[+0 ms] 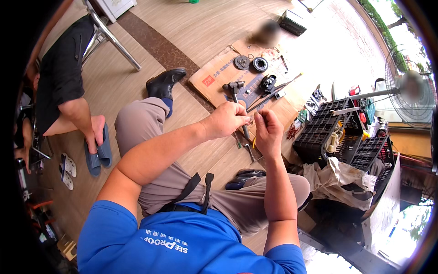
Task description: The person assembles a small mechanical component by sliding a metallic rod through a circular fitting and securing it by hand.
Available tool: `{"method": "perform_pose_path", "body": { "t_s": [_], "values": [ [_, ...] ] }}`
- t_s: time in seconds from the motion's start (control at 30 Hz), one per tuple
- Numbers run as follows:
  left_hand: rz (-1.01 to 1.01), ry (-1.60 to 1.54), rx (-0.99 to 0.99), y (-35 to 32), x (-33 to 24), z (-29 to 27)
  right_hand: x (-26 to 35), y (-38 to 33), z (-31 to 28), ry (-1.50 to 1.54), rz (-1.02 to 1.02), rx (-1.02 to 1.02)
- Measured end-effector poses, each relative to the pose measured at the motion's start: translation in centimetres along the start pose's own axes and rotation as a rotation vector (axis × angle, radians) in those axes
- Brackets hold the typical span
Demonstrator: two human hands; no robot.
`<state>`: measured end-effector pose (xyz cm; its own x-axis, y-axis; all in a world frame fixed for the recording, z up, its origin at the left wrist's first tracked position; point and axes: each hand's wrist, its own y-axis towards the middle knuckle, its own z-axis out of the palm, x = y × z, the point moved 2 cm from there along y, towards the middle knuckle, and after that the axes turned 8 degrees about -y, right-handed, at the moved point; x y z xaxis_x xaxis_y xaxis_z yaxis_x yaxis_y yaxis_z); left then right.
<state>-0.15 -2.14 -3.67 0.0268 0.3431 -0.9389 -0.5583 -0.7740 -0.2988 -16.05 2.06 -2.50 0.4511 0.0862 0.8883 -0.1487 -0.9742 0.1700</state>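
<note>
My left hand [226, 119] is closed in a pinch, thumb against fingers, in front of me. Close to its right, my right hand [269, 132] is also closed, thumb tip up. Whatever small thing lies between the fingertips is too small to make out. Beneath the hands runs a dark metal shaft [245, 131], its T-shaped head [233, 86] on the far side; my left hand partly hides it. Beyond, on a flattened cardboard sheet [211, 68], lie a dark disc [242, 62], a black ring-shaped part [260, 64], a black mechanical part [268, 83] and long thin rods.
An L-shaped metal tool [250, 153] lies on the floor near my legs. Black plastic crates [319, 132] with tools and a cloth [340, 180] stand right, below a fan [413, 86]. A dark box [293, 23] sits far off. Another person's slippered feet [96, 146] are left.
</note>
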Motion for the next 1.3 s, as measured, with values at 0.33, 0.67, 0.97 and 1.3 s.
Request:
{"method": "perform_pose_path", "body": {
  "t_s": [0.33, 0.67, 0.97, 1.3],
  "values": [
    [0.043, -0.070, 0.008, -0.1, -0.4, 0.0, -1.0, 0.1, 0.4, 0.019, 0.024, 0.046],
    [0.108, -0.105, -0.200, -0.3, -2.0, -1.2, 0.8, -1.2, 1.1, 0.045, 0.053, 0.217],
    [0.143, -0.085, -0.204, -0.1, -1.4, -1.2, 3.1, -1.4, 0.5, -0.109, -0.066, 0.179],
    [0.180, 0.213, -0.234, -0.4, -1.8, -0.6, 3.2, -1.0, -0.9, -0.137, -0.068, 0.054]
  ]
}}
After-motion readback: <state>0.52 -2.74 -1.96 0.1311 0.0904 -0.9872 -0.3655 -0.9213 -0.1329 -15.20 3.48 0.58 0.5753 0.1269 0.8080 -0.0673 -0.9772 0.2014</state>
